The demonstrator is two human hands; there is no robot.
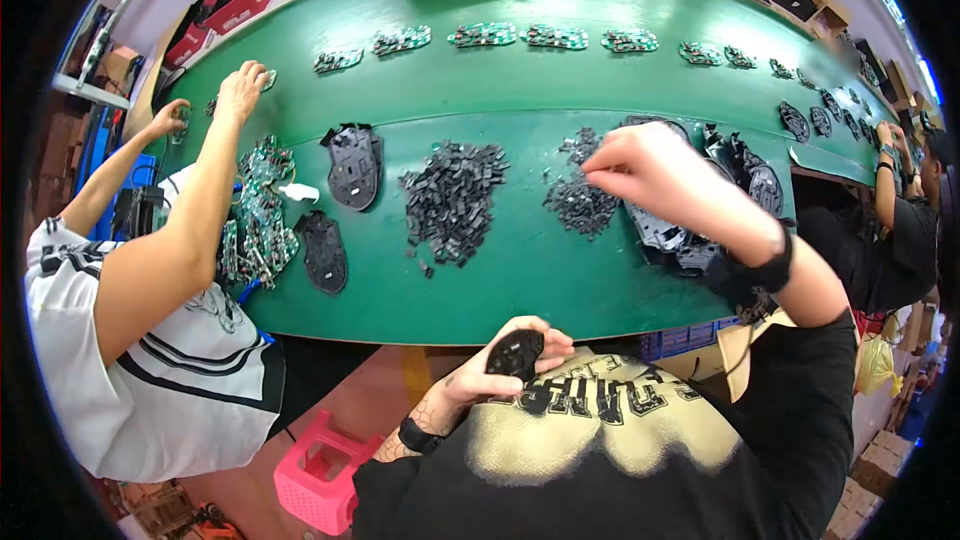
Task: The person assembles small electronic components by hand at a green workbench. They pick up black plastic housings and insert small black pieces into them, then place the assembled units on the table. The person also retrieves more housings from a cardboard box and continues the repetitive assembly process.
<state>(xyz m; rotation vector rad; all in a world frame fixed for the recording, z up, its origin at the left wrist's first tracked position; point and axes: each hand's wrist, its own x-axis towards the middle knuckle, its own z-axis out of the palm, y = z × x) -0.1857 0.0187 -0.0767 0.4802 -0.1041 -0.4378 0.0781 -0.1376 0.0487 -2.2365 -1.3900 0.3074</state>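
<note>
Close to my body, below the table's front edge, my left hand (468,378) holds a black plastic mouse shell (515,353) with its fingers curled round it. My right hand (650,168) is above the table on the right, thumb and fingertips pinched together. Anything in that pinch is too small to make out. Just under its fingertips lies a heap of tiny black parts (583,205). Black mouse shells (658,232) are stacked beneath and beside the right wrist. Left of these, a larger pile of small black rectangular pieces (452,202) covers part of the green table (530,285).
Two black mouse bases (352,168) lie left of the piles, near a heap of circuit boards (262,230). More boards (555,36) run in a row along the far side. A co-worker's arm (200,200) reaches in at left. A pink stool (320,480) stands below.
</note>
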